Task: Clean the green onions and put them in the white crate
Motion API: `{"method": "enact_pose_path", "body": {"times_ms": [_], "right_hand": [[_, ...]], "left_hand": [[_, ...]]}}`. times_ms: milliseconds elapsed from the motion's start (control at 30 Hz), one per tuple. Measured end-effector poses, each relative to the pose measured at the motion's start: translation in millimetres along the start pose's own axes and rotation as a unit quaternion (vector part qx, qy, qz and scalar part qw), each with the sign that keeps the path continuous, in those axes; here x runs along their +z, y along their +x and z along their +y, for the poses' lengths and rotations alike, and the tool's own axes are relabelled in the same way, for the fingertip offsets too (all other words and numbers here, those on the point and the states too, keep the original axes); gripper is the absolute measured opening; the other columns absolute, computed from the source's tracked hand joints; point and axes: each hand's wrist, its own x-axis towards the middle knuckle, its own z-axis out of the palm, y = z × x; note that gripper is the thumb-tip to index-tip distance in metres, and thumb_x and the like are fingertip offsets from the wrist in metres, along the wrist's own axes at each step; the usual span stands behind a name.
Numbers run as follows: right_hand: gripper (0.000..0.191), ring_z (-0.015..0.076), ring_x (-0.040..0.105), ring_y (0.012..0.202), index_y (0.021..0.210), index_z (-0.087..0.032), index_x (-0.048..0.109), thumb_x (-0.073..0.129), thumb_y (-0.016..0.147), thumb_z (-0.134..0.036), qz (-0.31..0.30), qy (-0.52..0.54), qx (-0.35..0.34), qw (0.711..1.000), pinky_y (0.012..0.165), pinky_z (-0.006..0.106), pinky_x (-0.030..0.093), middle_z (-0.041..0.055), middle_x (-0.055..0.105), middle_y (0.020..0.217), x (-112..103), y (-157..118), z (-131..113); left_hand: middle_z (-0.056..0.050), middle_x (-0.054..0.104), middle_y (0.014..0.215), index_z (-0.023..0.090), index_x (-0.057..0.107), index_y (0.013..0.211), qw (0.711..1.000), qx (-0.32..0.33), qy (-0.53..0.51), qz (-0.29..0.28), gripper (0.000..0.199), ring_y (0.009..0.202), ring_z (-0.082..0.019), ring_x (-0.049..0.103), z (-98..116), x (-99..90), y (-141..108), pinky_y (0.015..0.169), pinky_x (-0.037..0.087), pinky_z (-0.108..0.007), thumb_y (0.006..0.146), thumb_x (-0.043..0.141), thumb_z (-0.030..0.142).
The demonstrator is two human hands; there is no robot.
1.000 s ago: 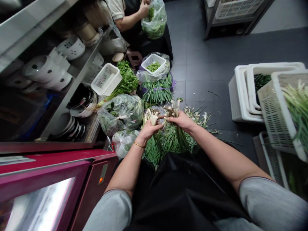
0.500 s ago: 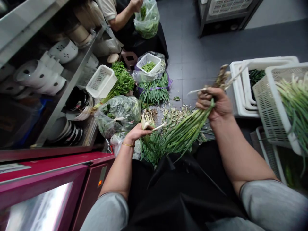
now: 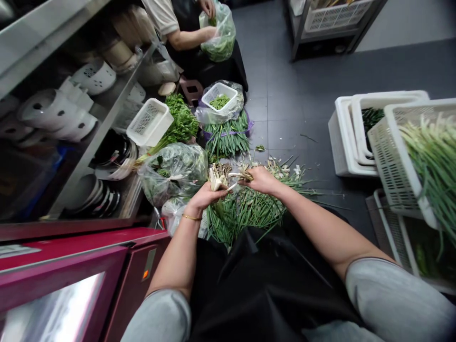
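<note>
Left hand (image 3: 204,196) and right hand (image 3: 262,180), close together, each clamped on spring onions (image 3: 218,179).
Bagged greens (image 3: 181,164) crowd the left; rightward, floor (image 3: 295,109) runs to a white crate's (image 3: 338,145) edge.

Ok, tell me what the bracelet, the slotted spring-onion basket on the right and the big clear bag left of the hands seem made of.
Bracelet: probably metal, given its gold-coloured sheen.
Basket: likely moulded plastic, off-white, with regular slots and a thick rim.
Bag: thin plastic film, glossy, see-through and wrinkled.
</note>
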Motion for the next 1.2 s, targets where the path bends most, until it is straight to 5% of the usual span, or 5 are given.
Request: {"method": "enact_pose_path", "body": {"times_ms": [267, 433, 567, 867, 1200], "right_hand": [[0.039, 0.0145, 0.052, 0.056, 0.065, -0.017, 0.065, 0.062, 0.082, -0.052, 0.177, 0.199, 0.037, 0.963, 0.060, 0.032, 0.045, 0.0013, 0.055, 0.058, -34, 4, 47], [0.040, 0.0196, 0.062, 0.078, 0.102, -0.021, 0.070, 0.072, 0.075, -0.050, 0.075, 0.183, -0.029, 0.980, 0.074, 0.037, 0.050, 0.0068, 0.069, 0.090, -2, 3, 16], [0.029, 0.0196, 0.062, 0.072, 0.080, -0.015, 0.069, 0.072, 0.077, -0.044, 0.005, 0.048, -0.043, 0.998, 0.068, 0.031, 0.046, 0.0068, 0.067, 0.075, 17, 7, -2], [0.014, 0.0188, 0.064, 0.077, 0.090, -0.014, 0.069, 0.063, 0.082, -0.023, 0.167, 0.057, 0.029, 0.984, 0.073, 0.030, 0.046, 0.0071, 0.071, 0.085, -22, 10, 43], [0.033, 0.0182, 0.067, 0.067, 0.113, -0.017, 0.068, 0.060, 0.083, -0.030, 0.094, 0.201, 0.054, 0.974, 0.066, 0.032, 0.053, 0.0077, 0.072, 0.094, -20, 17, 50]], "left_hand": [[0.001, 0.052, 0.053, 0.009, 0.074, 0.082, 0.997, -0.039, 0.024, 0.056, 0.036, 0.044, -0.006, 0.034, -11, -24.1, -20, 0.045, 0.019, -0.023, 0.065, 0.074, 0.041], [0.001, 0.052, 0.054, 0.009, 0.074, 0.082, 0.998, -0.034, 0.014, 0.060, 0.036, 0.045, -0.006, 0.036, -12, -18.1, -19, 0.045, 0.019, -0.023, 0.066, 0.074, 0.041], [0.002, 0.051, 0.054, 0.010, 0.074, 0.083, 0.998, -0.032, 0.019, 0.041, 0.037, 0.044, -0.006, 0.033, -6, -5.9, -13, 0.044, 0.018, -0.023, 0.069, 0.072, 0.044], [0.002, 0.051, 0.051, 0.009, 0.072, 0.079, 0.996, -0.057, 0.013, 0.060, 0.035, 0.042, -0.006, 0.034, -5, -14.1, -20, 0.043, 0.019, -0.023, 0.066, 0.074, 0.041], [0.001, 0.052, 0.048, 0.009, 0.074, 0.086, 0.996, 0.000, -0.004, 0.086, 0.040, 0.046, -0.008, 0.041, -7, -12.2, -19, 0.047, 0.028, -0.022, 0.072, 0.071, 0.046]]}}
